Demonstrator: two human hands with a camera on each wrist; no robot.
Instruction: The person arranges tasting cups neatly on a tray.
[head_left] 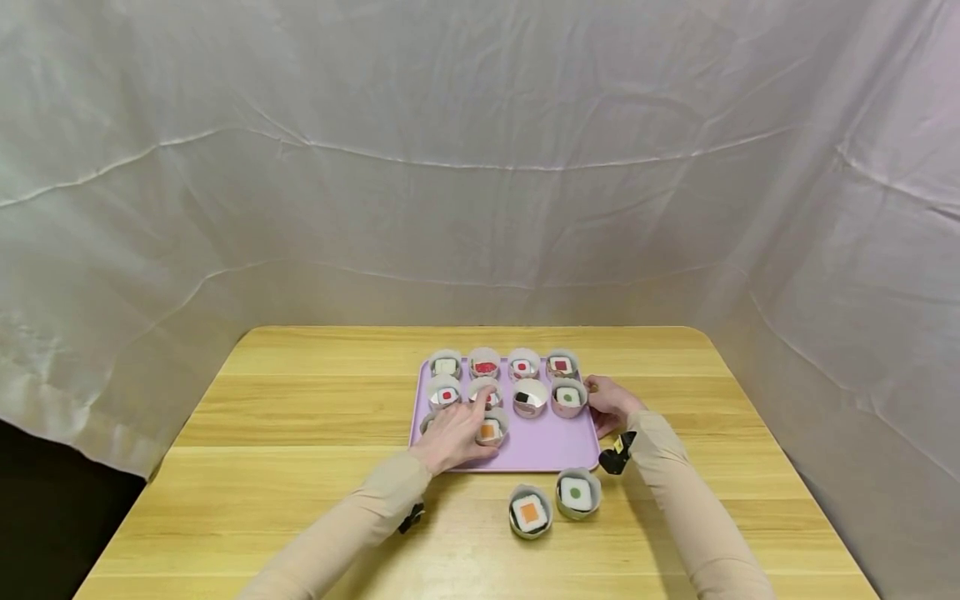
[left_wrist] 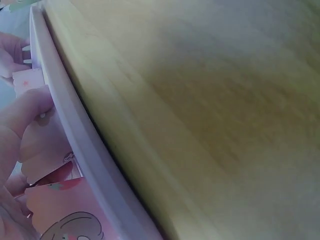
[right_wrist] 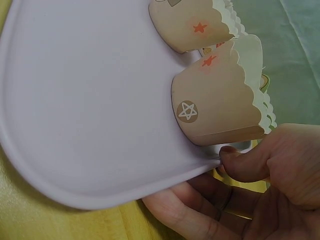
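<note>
A lilac tray lies on the table, carrying several paper cups with toy sushi pieces in them. My left hand pinches the paper cup with an orange-centred sushi in the front row, forefinger behind it and thumb in front. In the left wrist view, the left thumb presses a pink cup's side by the tray rim. My right hand holds the tray's right edge; the right wrist view shows its thumb on top and fingers underneath, beside a cup with a star print.
Two more paper cups stand on the wooden table in front of the tray: one with an orange-centred sushi, one with a green-centred sushi. Pale fabric surrounds the table at the back and sides.
</note>
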